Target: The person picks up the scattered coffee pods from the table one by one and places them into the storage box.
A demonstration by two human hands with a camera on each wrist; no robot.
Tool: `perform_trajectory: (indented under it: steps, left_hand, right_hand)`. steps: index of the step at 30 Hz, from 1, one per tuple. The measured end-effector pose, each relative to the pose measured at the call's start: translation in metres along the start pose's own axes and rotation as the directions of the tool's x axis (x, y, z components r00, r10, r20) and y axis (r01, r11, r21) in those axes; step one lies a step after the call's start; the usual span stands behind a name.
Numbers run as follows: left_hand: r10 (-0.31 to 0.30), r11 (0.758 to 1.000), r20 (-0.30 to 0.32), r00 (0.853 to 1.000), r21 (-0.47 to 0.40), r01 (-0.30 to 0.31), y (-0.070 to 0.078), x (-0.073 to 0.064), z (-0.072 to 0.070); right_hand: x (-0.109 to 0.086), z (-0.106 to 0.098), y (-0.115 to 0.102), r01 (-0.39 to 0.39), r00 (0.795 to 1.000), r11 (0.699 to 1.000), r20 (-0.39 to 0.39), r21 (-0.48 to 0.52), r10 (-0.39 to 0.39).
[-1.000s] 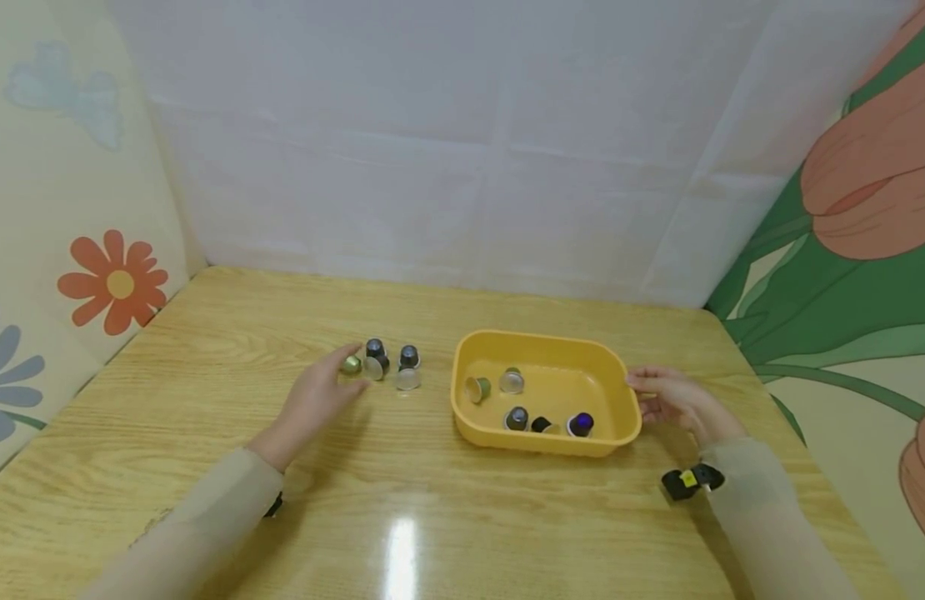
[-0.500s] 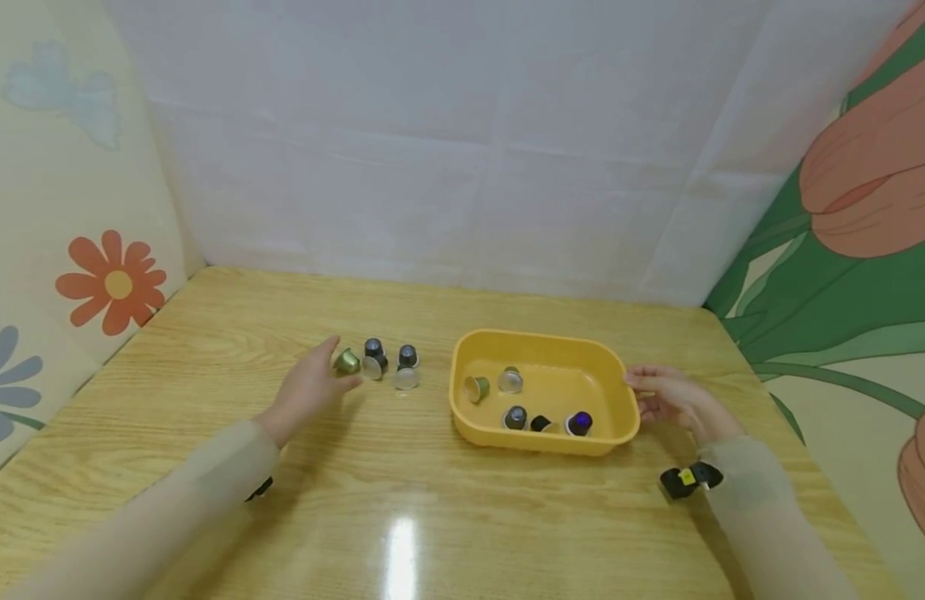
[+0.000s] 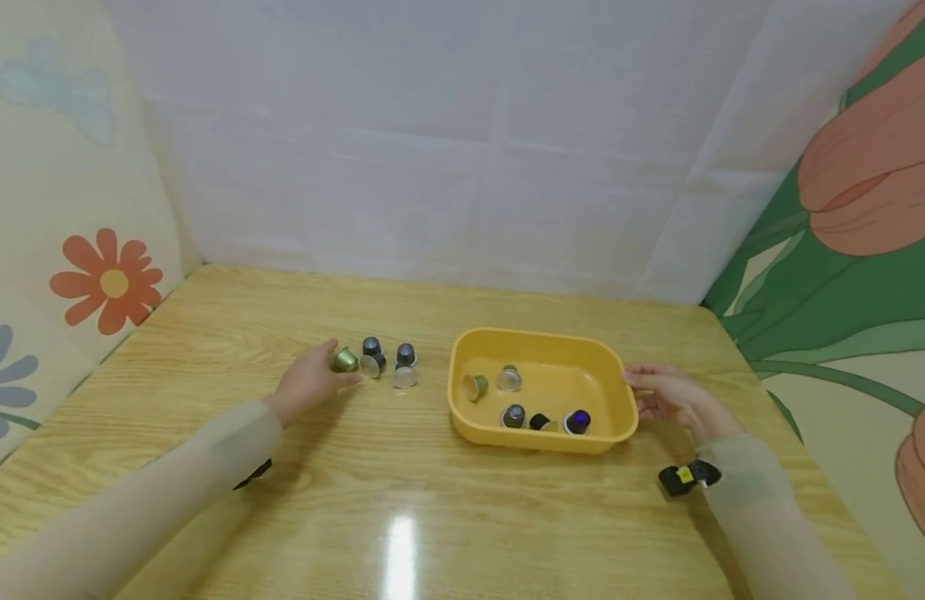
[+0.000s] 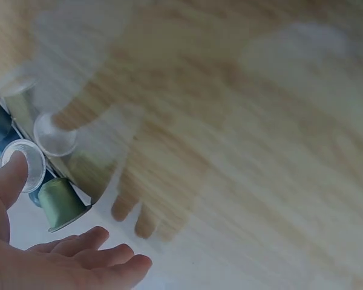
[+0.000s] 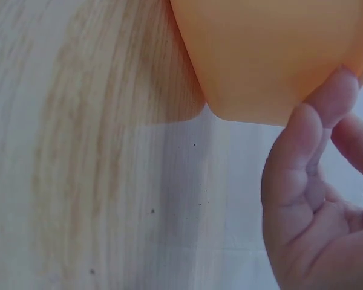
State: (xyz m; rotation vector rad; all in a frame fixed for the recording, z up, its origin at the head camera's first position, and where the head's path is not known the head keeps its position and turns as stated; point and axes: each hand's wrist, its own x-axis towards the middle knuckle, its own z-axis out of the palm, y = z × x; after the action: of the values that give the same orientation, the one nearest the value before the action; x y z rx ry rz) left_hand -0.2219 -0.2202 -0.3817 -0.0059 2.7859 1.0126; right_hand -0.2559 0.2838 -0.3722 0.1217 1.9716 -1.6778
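Since the first head frame the left hand has shifted slightly toward the left of the frame, and the green pod between its thumb and fingers has turned so that more of it shows. The tray and remaining pods keep their arrangement.

The wooden table fills the lower part of the head view. The yellow tray sits right of centre; its raised wall presumably serves to contain the pods inside.

The right hand is at the tray's right end, fingers bent, with fingertips against the outer wall, probably to steady it. Whether they pinch the rim cannot be determined.

The left hand, left of centre, has thumb and fingers apart. They lie on either side of the green pod, a placement consistent with handling something small. Contact with it cannot be confirmed; in the left wrist view the pod is at lower left, tilted, just beyond the fingertips.

Just right of it on the table are two upright dark pods, a tipped dark pod and a pale-lidded pod. In the tray, two pods lie at left, lids showing; a grey pod, a black pod and a purple pod line the near wall.
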Motion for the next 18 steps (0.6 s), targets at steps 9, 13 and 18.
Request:
perform_trajectory:
  steps: [9, 13, 18]
  left_hand:
    - [0.033, 0.998, -0.055, 0.998, 0.056, -0.03, -0.0006, 0.0024, 0.0057]
    - [0.019, 0.997, -0.089, 0.996, 0.08, -0.012, -0.0014, 0.0058, 0.0068]
    - [-0.001, 0.995, -0.105, 0.994, 0.095, 0.011, -0.0008, 0.0091, 0.0037]
  right_hand:
    - [-0.0006, -0.0009, 0.0003, -0.003, 1.0, 1.0, 0.006, 0.009, 0.003]
    - [0.0003, -0.0011, 0.001, -0.005, 1.0, 1.0, 0.003, 0.011, 0.005]
    - [0.0019, -0.0012, 0.0011, -0.007, 1.0, 1.0, -0.001, 0.009, 0.007]
